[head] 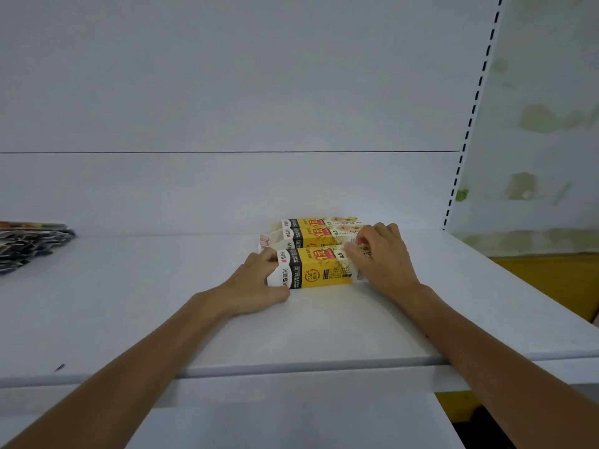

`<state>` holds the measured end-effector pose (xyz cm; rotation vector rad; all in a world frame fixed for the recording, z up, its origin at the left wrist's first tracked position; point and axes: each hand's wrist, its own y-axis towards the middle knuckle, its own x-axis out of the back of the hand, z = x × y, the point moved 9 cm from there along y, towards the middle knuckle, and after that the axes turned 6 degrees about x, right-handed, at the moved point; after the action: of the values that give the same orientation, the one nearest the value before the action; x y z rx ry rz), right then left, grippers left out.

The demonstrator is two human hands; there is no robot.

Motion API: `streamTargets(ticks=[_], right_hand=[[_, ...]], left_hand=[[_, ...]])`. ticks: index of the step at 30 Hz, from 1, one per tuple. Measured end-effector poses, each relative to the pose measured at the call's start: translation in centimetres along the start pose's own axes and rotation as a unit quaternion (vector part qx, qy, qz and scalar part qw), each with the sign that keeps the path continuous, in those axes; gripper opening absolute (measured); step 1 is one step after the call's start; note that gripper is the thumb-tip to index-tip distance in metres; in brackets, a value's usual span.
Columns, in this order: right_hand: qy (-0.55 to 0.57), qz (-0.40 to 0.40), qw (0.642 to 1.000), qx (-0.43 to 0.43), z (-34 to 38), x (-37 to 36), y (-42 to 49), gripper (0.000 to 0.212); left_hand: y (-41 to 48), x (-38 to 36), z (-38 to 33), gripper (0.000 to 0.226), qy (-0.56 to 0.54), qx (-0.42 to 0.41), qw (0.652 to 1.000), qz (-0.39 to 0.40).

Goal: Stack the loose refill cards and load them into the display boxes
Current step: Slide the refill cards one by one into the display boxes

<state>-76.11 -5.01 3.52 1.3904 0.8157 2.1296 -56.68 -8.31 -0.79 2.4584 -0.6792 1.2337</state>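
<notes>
Three yellow, black and white display boxes lie on their sides in a row on the white shelf [162, 303], running back toward the rear panel. The nearest box [319, 268] is held at both ends. My left hand [256, 286] grips its white left end, thumb at the front corner and fingers behind. My right hand [379, 254] grips the right end, fingers curled over the top edge. The middle box [311, 238] and the far box [311, 222] sit close behind it. A pile of loose refill cards [29, 244] lies at the shelf's far left.
The white back panel [227, 189] rises right behind the boxes. A slotted upright [460, 157] bounds the shelf on the right, with a yellow surface [551, 280] beyond. The shelf's front edge [291, 371] runs below my forearms. A small dark speck [60, 367] lies near that edge.
</notes>
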Motion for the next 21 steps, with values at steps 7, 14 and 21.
streamTargets(ticks=[7,14,21], right_hand=[[-0.015,0.024,0.999,-0.03,0.3,0.3,-0.4,0.023],[-0.066,0.082,0.994,-0.027,0.6,0.2,-0.2,0.029],[0.004,0.141,0.99,0.007,0.8,0.3,-2.1,0.05]], left_hand=[[-2.4,0.6,-0.7,0.039,-0.031,0.009,0.999,0.024],[-4.4,3.1,-0.3,0.034,-0.091,0.064,0.974,-0.198],[-5.2,0.1,-0.6,0.03,-0.133,0.144,0.978,-0.078]])
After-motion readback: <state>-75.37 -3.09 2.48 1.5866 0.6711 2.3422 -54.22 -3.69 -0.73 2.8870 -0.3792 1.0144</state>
